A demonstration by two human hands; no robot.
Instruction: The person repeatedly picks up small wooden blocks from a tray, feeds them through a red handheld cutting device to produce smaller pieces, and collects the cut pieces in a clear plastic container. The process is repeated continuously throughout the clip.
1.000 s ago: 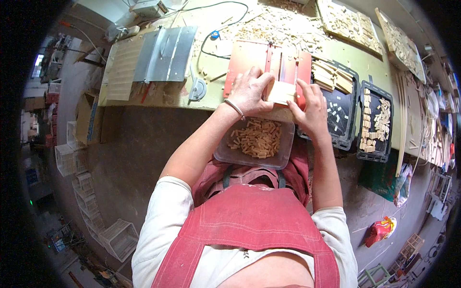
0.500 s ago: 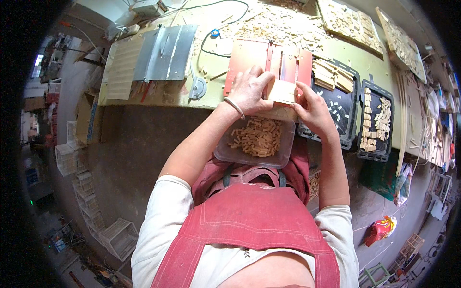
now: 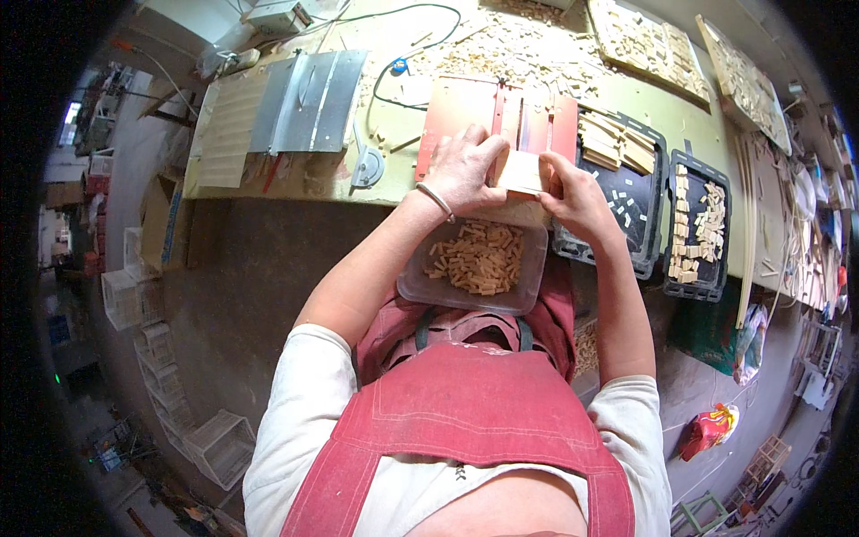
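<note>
A red jig plate (image 3: 458,103) with a long slot lies at the bench's near edge. Pale wooden strips (image 3: 521,168) sit side by side on it, between my hands. My left hand (image 3: 461,174) grips their left end, fingers bent and thumb low beside them. At their right end my right hand (image 3: 568,197) has closed its fingers and thumb on the wood. Just below, a translucent plastic bin (image 3: 412,277) full of small wooden blocks (image 3: 474,259) rests at my lap.
Right of the jig are two black trays (image 3: 644,242) (image 3: 693,286) with strips and blocks, and long battens (image 3: 744,228). A grey metal plate (image 3: 331,107), ridged panel (image 3: 228,134), protractor (image 3: 367,167) and cable (image 3: 425,40) lie left and behind. Block-covered boards (image 3: 649,49) stand at the back right.
My right hand has shifted a little to the left and closed further round the right end of the wooden strips. My left hand stays in about the same place.
</note>
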